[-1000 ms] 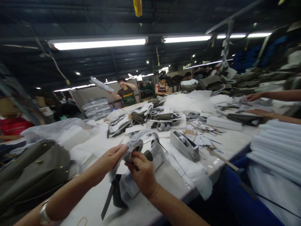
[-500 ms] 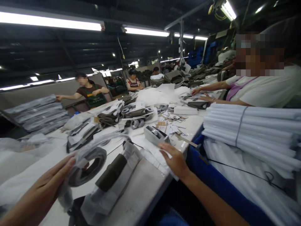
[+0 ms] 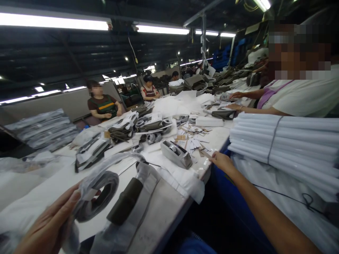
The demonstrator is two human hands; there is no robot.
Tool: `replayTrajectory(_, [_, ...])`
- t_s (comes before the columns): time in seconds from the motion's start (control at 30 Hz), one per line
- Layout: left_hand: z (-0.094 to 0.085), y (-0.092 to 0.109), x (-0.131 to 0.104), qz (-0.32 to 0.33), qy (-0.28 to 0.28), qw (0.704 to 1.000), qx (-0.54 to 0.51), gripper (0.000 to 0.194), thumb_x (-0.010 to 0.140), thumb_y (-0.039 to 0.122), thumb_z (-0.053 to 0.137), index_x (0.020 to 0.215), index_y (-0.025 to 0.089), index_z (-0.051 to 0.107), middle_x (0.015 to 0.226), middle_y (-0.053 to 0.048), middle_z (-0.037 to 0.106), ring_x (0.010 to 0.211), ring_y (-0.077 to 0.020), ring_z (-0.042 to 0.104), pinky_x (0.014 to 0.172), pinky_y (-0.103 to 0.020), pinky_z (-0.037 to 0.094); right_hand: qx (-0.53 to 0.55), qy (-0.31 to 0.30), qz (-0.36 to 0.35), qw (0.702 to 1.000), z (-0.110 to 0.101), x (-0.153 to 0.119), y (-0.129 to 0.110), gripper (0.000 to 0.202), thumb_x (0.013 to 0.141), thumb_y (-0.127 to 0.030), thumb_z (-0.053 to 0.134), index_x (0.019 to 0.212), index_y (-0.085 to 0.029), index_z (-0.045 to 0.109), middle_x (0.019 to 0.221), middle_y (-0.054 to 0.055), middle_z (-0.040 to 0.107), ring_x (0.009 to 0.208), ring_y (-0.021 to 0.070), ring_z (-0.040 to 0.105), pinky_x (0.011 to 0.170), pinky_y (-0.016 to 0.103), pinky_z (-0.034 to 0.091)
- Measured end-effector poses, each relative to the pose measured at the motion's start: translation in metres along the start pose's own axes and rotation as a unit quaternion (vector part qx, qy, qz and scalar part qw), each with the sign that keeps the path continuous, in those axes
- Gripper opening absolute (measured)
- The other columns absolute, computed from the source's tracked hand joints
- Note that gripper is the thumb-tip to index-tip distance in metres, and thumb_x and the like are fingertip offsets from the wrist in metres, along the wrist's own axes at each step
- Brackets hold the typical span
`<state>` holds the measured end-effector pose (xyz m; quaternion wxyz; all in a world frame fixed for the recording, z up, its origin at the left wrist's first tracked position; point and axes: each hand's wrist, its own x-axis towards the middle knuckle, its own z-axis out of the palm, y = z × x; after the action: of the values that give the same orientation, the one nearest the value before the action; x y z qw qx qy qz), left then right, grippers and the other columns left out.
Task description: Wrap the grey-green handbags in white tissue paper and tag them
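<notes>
My left hand (image 3: 57, 217) is closed on a coiled grey strap (image 3: 99, 195) wrapped in clear film, held over the near left of the table. Beside it lies a dark olive bag part (image 3: 125, 201) in white film. At the table's right edge my right hand (image 3: 221, 161) pinches the end of a thin brown strip (image 3: 206, 154). A grey tape dispenser (image 3: 176, 154) stands to the left of that hand, with crumpled white sheeting (image 3: 182, 180) in front of it.
Olive bags (image 3: 122, 128) and paper tags (image 3: 194, 141) lie mid-table (image 3: 221, 135). Bundled white rolls (image 3: 291, 141) are stacked at right. A person (image 3: 304, 95) works at the right; others are across the table. Film-wrapped packs (image 3: 47, 128) are at left.
My right hand has moved right, from beside the tape dispenser to the brown strip, and has closed on it. The person at far left has drawn an arm back from the wrapped packs.
</notes>
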<state>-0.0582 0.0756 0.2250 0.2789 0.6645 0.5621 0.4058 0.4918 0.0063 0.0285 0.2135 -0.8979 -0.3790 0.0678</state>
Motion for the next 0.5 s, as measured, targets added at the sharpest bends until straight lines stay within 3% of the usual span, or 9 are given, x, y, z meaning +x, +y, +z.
replayTrajectory(0.13, [0.003,0.019,-0.005,-0.097,-0.033,0.991,-0.082,0.054,0.069,0.071,0.070,0.118,0.046,0.069,0.123,0.009,0.070,0.124,-0.0316,0.060,0.110,-0.045,0.043,0.022,-0.010,-0.014,1.000,-0.005,0.001,0.006,0.016,0.076,-0.035,0.070,0.074,-0.020,0.069,0.080,0.007,0.074,0.076,0.0232,0.068,0.061,0.029,0.041])
replayTrajectory(0.3, [0.009,0.035,-0.009,-0.070,-0.070,0.987,-0.127,0.062,0.077,0.062,0.070,0.129,0.029,0.064,0.122,-0.002,0.072,0.119,-0.0285,0.064,0.110,-0.041,0.046,0.093,0.025,-0.055,0.994,-0.013,-0.028,-0.001,0.026,0.080,-0.040,0.061,0.093,-0.022,0.075,0.093,0.009,0.078,0.087,0.0291,0.071,0.068,0.035,0.050])
replayTrajectory(0.4, [0.011,0.033,-0.009,-0.068,-0.089,0.982,-0.151,0.062,0.080,0.059,0.069,0.130,0.023,0.063,0.110,-0.007,0.075,0.112,-0.0282,0.067,0.104,-0.040,0.051,0.191,0.036,-0.058,0.979,-0.018,-0.054,-0.028,0.033,0.073,-0.049,0.067,0.090,-0.023,0.079,0.089,0.010,0.078,0.085,0.0319,0.072,0.067,0.037,0.052])
replayTrajectory(0.5, [0.013,0.031,-0.009,-0.060,-0.083,0.984,-0.148,0.061,0.082,0.058,0.067,0.130,0.020,0.061,0.104,-0.008,0.076,0.111,-0.0290,0.067,0.105,-0.041,0.049,0.391,-0.042,-0.057,0.918,-0.024,-0.087,-0.074,0.042,0.067,-0.055,0.074,0.089,-0.020,0.080,0.079,0.009,0.077,0.072,0.0269,0.071,0.062,0.034,0.053])
